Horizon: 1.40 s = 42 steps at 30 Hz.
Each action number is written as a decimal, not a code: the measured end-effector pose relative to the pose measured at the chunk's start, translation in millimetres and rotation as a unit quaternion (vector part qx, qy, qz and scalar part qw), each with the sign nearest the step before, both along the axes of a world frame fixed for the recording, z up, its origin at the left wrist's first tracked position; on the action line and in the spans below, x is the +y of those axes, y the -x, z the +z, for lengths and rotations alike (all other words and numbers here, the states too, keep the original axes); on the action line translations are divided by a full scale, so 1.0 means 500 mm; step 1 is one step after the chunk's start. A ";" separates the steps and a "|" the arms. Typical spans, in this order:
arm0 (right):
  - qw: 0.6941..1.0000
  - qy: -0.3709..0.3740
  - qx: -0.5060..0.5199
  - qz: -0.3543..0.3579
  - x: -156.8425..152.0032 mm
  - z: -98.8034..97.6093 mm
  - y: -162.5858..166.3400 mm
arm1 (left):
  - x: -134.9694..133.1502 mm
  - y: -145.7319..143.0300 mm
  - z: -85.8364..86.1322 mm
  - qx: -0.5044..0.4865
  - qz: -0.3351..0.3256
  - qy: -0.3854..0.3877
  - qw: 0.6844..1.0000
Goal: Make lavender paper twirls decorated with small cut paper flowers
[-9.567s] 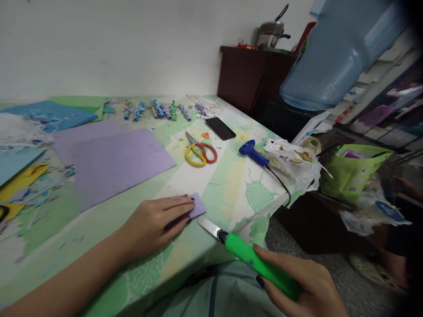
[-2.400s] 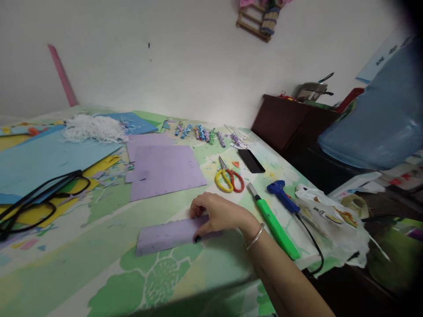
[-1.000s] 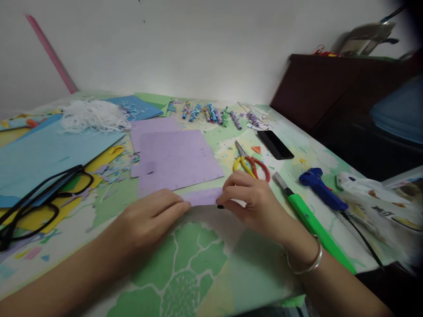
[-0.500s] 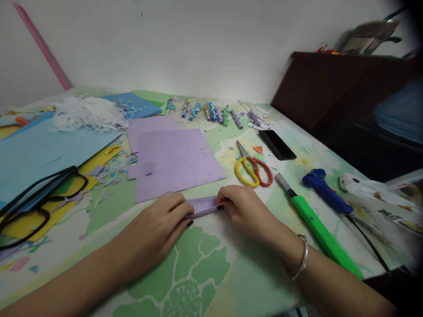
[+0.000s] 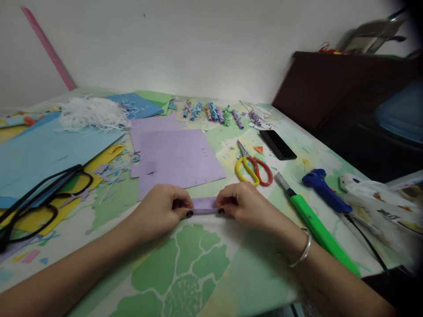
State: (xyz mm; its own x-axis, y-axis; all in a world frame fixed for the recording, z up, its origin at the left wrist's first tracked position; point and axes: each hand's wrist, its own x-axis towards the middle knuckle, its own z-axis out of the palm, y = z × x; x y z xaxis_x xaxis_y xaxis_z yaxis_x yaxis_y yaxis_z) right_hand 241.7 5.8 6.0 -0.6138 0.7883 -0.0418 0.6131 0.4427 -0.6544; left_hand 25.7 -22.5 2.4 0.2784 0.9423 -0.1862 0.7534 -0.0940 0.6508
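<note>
A narrow strip of purple paper (image 5: pixel 205 204) stretches between my two hands, low over the flowered tablecloth. My left hand (image 5: pixel 165 203) pinches its left end between thumb and curled fingers. The other end is pinched by my right hand (image 5: pixel 240 201), with the thumb along the lower edge. The strip's near edge looks turned up in a fold. Behind the hands lie larger purple paper sheets (image 5: pixel 181 156), partly overlapping. Scissors (image 5: pixel 254 169) with one yellow and one red handle rest just beyond my right hand.
Right of my arm lie a green utility knife (image 5: pixel 320 231), blue glue gun (image 5: pixel 327 190), plastic bag (image 5: pixel 380 198) and phone (image 5: pixel 277 144). Curled paper rolls (image 5: pixel 214 113) line the back. At left are white string (image 5: pixel 94 113), blue paper (image 5: pixel 59 149) and black glasses (image 5: pixel 42 207).
My left hand has shifted its grip, its fingers now curled with the thumb at the strip's near edge. The strip lies more level. The view has turned slightly left.
</note>
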 end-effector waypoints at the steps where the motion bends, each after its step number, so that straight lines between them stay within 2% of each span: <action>1: 0.999 -0.042 -0.021 0.012 -0.008 0.003 0.004 | 0.000 0.000 0.000 -0.005 0.005 -0.002 1.000; 4: 0.983 -0.159 -0.068 0.067 -0.035 0.002 0.023 | -0.008 -0.002 0.001 -0.028 0.006 -0.019 0.999; 7: 0.972 -0.208 -0.082 0.074 -0.047 -0.015 0.042 | -0.019 -0.002 0.003 -0.051 -0.003 -0.033 0.998; 9: 0.977 -0.190 -0.084 0.048 -0.042 -0.024 0.053 | -0.023 -0.001 0.002 -0.065 -0.013 -0.038 0.997; 12: 0.988 -0.122 -0.089 0.018 -0.025 -0.020 0.061 | -0.024 0.004 0.000 -0.083 -0.025 -0.026 0.996; 16: 0.998 -0.046 -0.030 0.034 -0.002 -0.006 0.054 | -0.021 0.008 0.000 -0.092 -0.040 -0.012 0.995; 19: 0.997 -0.039 0.022 0.057 0.011 -0.010 0.045 | -0.020 0.006 0.002 -0.027 -0.067 -0.064 0.995; 23: 0.995 -0.011 0.039 0.096 0.014 -0.019 0.043 | -0.017 -0.004 0.004 0.068 -0.087 -0.101 0.989; 25: 0.995 -0.024 0.020 0.091 0.007 -0.018 0.046 | -0.016 -0.008 0.003 0.092 -0.085 -0.103 0.987; 28: 0.993 -0.094 -0.019 0.068 -0.015 -0.014 0.051 | -0.021 -0.010 -0.003 0.090 -0.071 -0.117 0.987; 32: 0.984 -0.157 -0.028 0.075 -0.046 -0.018 0.057 | -0.035 -0.002 -0.015 0.007 -0.045 -0.162 0.986; 35: 0.989 -0.132 0.004 0.063 -0.052 -0.024 0.059 | -0.041 0.004 -0.014 -0.082 -0.046 -0.117 0.989; 38: 0.997 -0.040 0.057 0.041 -0.049 -0.027 0.058 | -0.043 0.007 -0.007 -0.115 -0.068 -0.074 0.988; 40: 0.998 -0.013 0.051 0.031 -0.050 -0.026 0.059 | -0.046 0.006 -0.007 -0.088 -0.087 -0.104 0.987; 42: 0.999 -0.050 0.010 0.021 -0.056 -0.027 0.064 | -0.052 0.003 -0.014 -0.031 -0.109 -0.174 0.978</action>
State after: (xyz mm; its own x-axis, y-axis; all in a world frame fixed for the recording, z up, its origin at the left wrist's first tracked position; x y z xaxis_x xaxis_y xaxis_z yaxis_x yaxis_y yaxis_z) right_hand 209.9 -22.2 -7.3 -0.6459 0.7620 0.0475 0.5807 0.5307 -0.6174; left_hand 24.0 -48.5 -4.4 0.4806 0.8625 0.1584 0.6504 -0.4717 0.5954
